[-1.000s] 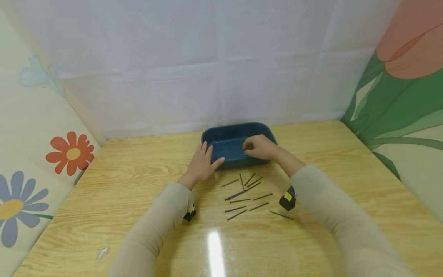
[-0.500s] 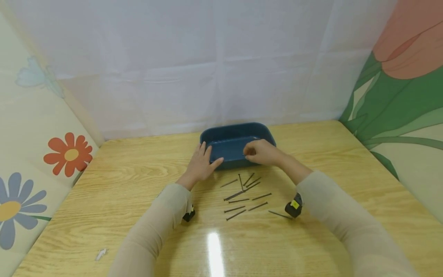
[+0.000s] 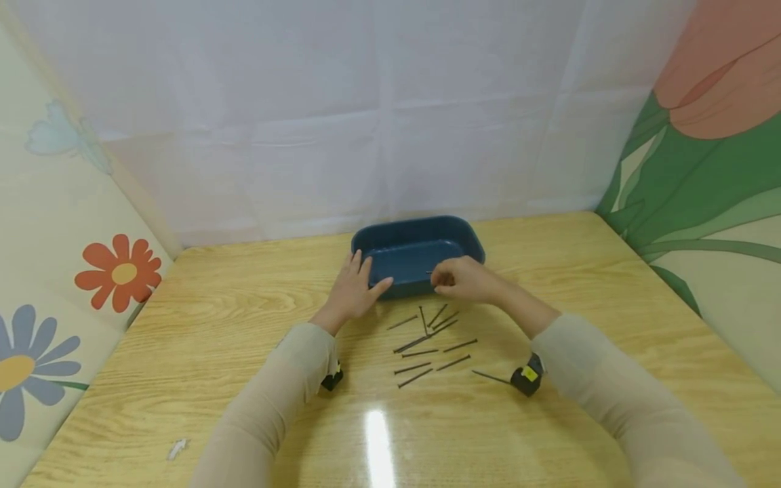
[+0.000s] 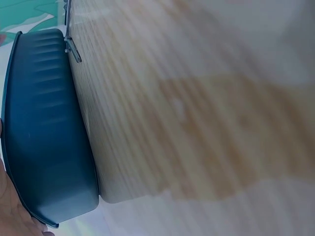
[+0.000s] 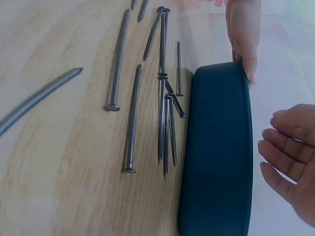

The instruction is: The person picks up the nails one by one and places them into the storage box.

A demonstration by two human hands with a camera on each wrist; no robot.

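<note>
A dark blue rectangular tray stands near the back of the wooden table. My left hand rests on its front left corner, fingers spread and fairly straight over the rim. In the left wrist view, fingers touch the tray's edge. Above the tray's front right part is my right hand, its fingers loosely bent, and nothing shows between them in the right wrist view. A thin dark sliver shows beside those fingertips, over the tray. Several long steel nails lie scattered in front of the tray, some crossing.
One nail lies apart at the right, near the black wrist camera. Another camera hangs under the left wrist. A white wall rises behind the table. A pale mark is at the front left.
My right hand has drawn back toward the tray's front rim and slightly right, its forearm shifting with it. The left hand keeps its place on the tray. The nails on the table lie as before.
</note>
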